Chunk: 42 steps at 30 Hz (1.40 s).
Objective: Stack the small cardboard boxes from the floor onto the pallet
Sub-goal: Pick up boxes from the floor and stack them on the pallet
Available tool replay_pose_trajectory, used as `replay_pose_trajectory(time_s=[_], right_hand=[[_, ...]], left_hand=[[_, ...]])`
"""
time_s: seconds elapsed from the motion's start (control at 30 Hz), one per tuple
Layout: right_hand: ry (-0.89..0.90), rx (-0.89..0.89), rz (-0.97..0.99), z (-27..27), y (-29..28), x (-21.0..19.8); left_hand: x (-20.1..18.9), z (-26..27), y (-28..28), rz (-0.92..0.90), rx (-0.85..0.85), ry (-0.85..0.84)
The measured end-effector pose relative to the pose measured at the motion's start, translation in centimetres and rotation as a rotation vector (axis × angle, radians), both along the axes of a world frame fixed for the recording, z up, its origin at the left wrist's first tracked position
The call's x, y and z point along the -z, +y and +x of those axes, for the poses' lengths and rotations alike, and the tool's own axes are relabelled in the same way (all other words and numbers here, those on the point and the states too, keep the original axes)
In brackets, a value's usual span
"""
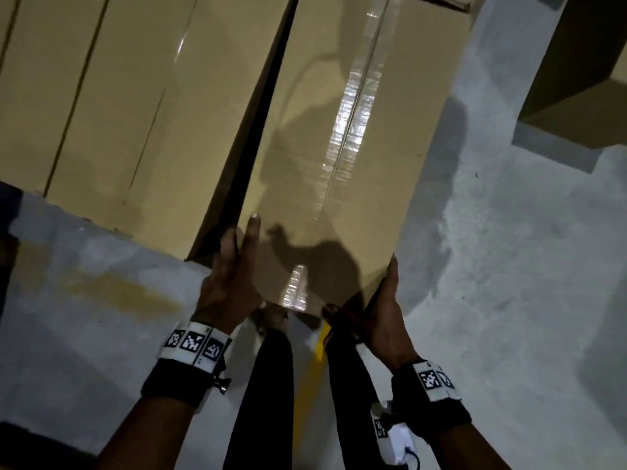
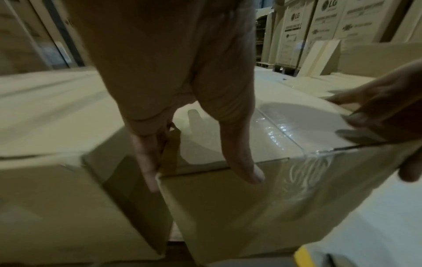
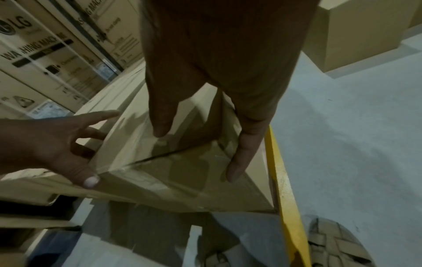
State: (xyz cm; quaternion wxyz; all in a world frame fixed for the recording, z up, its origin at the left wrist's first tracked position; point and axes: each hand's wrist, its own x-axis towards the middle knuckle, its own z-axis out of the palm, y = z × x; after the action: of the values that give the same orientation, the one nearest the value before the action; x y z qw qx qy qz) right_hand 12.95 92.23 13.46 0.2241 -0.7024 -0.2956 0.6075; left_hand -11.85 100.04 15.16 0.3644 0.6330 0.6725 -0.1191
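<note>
A long cardboard box (image 1: pixel 339 147), taped along its top seam, lies beside the row of stacked boxes (image 1: pixel 101 113) with a narrow dark gap between them. My left hand (image 1: pixel 239 245) is at its near left corner, thumb on top and straight fingers (image 2: pixel 148 162) reaching down the side into the gap. My right hand (image 1: pixel 386 296) presses the near right corner, thumb on the end face and fingers (image 3: pixel 239 159) flat along the right side. In the right wrist view the box's near end (image 3: pixel 182 180) hangs above the floor. I cannot make out the pallet itself.
Another cardboard box (image 1: pixel 583 79) stands on the grey floor at the upper right. A yellow floor line (image 1: pixel 305 395) runs under the box's near end, between my legs (image 1: pixel 268 385). Tall LG washing-machine cartons (image 3: pixel 45 54) line the background.
</note>
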Motion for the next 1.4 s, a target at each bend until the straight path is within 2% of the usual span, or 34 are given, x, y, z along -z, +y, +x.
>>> replay_pose_trajectory(time_s=[0.13, 0.23, 0.33, 0.57, 0.97, 1.2, 1.4], right_hand=[[0.01, -0.1, 0.015, -0.9, 0.3, 0.3], [0.165, 0.054, 0.021, -1.2, 0.4, 0.5], [0.259, 0.13, 0.01, -1.1, 0.6, -0.3], [0.312, 0.195, -0.09, -1.5, 1.7, 0.3], [0.263, 0.243, -0.091, -2.7, 2.9, -1.4], [-0.007, 0.1, 0.131, -2.7, 4.0, -0.4], [-0.099, 0.093, 0.132, -3.0, 4.3, 0.6]], left_hand=[[-0.2, -1.4, 0.8, 0.106, 0.122, 0.123], [-0.5, -1.8, 0.7, 0.193, 0.196, 0.209], [-0.5, -2.6, 0.8, 0.158, 0.135, 0.228], [-0.4, -3.8, 1.0, 0.1, 0.132, 0.202], [-0.8, -3.1, 1.6, 0.064, 0.143, 0.239], [-0.9, -3.2, 1.7, 0.066, 0.18, 0.265], [-0.5, -3.6, 1.8, 0.058, 0.159, 0.264]])
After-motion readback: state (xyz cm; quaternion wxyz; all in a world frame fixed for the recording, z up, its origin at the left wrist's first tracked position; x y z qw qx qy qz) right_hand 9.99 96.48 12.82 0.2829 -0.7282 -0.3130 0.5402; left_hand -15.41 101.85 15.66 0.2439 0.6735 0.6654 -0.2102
